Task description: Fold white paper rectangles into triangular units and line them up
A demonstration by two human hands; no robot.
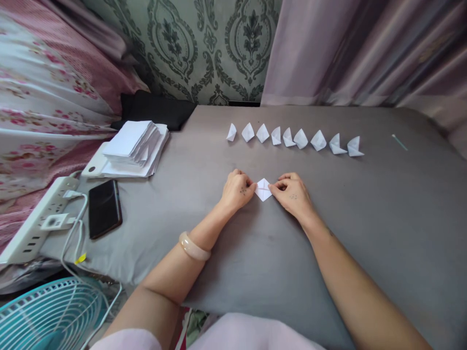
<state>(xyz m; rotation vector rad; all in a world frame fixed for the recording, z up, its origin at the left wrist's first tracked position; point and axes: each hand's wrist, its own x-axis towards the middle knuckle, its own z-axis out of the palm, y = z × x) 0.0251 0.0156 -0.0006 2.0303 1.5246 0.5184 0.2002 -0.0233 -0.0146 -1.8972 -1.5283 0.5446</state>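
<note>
Between my hands is a small folded white paper (263, 190), diamond-shaped, with crease lines crossing at its middle. My left hand (239, 188) pinches its left corner between thumb and fingers. At the right corner, my right hand (292, 192) grips the paper the same way. Beyond the hands, several folded white paper pieces stand in a row, among them one at the left end (231, 132), one near the middle (300, 139) and one at the right end (355, 146).
A stack of white paper (127, 141) lies at the left, near a black phone (105, 209) and a white power strip (40, 218) with cables. A blue fan (51, 316) stands lower left. A thin stick (400, 142) lies far right on the grey cloth surface (383, 209).
</note>
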